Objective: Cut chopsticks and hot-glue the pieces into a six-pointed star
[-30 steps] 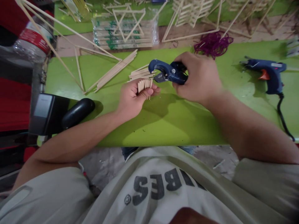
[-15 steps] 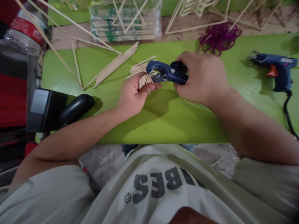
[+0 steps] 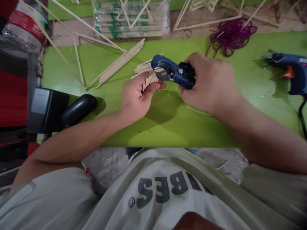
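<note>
My left hand [image 3: 137, 99] is closed around a bundle of thin wooden sticks [image 3: 150, 80], their ends fanned out between thumb and fingers. In my right hand [image 3: 211, 84] is a dark blue cutter [image 3: 178, 73] with a curved jaw and a dark blade. The blade tip lies at the right edge of the bundle, and the jaws are apart. Just behind my left hand, more short sticks [image 3: 145, 67] lie on the green table [image 3: 168, 131]. Longer sticks [image 3: 121, 64] rest in a slanted pile to their left.
A black box [image 3: 48, 110] and a dark rounded case [image 3: 79, 110] sit at the left. Stick frames [image 3: 78, 62], packaged sticks [image 3: 130, 22] and purple cord [image 3: 231, 36] lie farther back. A blue glue gun [image 3: 287, 65] is at the right, a bottle [image 3: 26, 27] at far left.
The view has shifted slightly, so the glue gun and cord appear farther right. Both hands keep their holds, and the cutter's blade remains beside the stick ends.
</note>
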### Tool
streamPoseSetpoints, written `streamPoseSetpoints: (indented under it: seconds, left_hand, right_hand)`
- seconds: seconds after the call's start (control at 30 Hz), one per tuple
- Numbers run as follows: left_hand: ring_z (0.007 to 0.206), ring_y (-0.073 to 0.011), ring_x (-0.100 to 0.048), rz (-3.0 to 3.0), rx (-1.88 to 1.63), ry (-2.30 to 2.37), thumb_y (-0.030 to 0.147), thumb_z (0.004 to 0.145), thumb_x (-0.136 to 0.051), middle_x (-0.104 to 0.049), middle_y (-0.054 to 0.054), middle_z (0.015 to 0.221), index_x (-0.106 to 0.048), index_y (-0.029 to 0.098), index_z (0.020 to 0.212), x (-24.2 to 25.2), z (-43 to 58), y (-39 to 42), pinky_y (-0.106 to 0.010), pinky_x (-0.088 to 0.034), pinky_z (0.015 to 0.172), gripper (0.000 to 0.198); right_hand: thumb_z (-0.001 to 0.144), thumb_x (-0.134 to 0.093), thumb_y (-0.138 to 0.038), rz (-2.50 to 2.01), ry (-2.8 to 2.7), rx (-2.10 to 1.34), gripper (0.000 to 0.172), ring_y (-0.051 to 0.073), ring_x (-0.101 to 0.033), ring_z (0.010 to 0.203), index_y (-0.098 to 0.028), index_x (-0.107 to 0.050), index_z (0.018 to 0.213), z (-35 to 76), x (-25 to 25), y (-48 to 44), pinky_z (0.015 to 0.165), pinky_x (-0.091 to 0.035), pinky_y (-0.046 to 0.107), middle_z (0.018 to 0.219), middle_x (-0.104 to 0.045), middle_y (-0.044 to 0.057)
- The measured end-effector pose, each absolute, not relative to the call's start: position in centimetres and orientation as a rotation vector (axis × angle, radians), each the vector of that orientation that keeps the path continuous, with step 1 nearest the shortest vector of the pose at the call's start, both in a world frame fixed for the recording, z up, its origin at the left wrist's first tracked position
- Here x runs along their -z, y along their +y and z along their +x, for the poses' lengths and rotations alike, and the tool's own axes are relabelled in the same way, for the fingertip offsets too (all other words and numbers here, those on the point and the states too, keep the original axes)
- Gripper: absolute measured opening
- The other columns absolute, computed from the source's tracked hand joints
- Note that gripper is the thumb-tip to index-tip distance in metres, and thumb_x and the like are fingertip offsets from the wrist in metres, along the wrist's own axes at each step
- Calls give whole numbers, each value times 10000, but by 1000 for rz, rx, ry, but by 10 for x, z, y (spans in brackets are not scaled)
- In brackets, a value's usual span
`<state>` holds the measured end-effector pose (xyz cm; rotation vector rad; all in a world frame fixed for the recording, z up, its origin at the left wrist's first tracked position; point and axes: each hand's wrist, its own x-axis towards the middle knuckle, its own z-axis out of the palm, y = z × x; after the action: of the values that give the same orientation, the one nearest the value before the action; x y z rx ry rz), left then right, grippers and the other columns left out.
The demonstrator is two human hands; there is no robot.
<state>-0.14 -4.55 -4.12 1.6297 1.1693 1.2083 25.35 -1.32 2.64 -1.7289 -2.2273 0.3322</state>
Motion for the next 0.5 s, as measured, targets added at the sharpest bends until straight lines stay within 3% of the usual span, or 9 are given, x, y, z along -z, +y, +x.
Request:
streamPoseSetpoints:
  seconds: [0.13, 0.27, 0.5]
  left_hand:
    - [1234, -344, -937, 1759, -1216, 1196, 841, 1223, -679, -897, -76, 1123, -876, 270, 1259, 37, -3, -46, -482, -784, 1066, 605]
    - [1207, -329, -946, 1905, -1203, 1268, 825, 1271, -567, -915, -72, 1125, -866, 289, 1249, 38, -3, -46, -471, -795, 1028, 615]
    - [1229, -325, -947, 1962, -1157, 1337, 759, 1304, -538, -933, -79, 1130, -868, 287, 1288, 35, -5, -48, -449, -781, 1033, 576]
  right_hand:
    - [763, -876, -299, -1827, -2307, -279, 410, 376, -755, 852, -308, -710, 1137, 245, -42, -23, 764, -517, 498, 962, -782, 86]
    - [909, -737, -352, -1937, -2465, -236, 416, 412, -822, 1016, -316, -753, 1324, 239, -55, -29, 785, -518, 468, 1148, -876, 103]
    - [958, -710, -381, -1991, -2540, -227, 444, 427, -857, 1039, -282, -739, 1390, 235, -55, -27, 792, -468, 451, 1172, -891, 120]
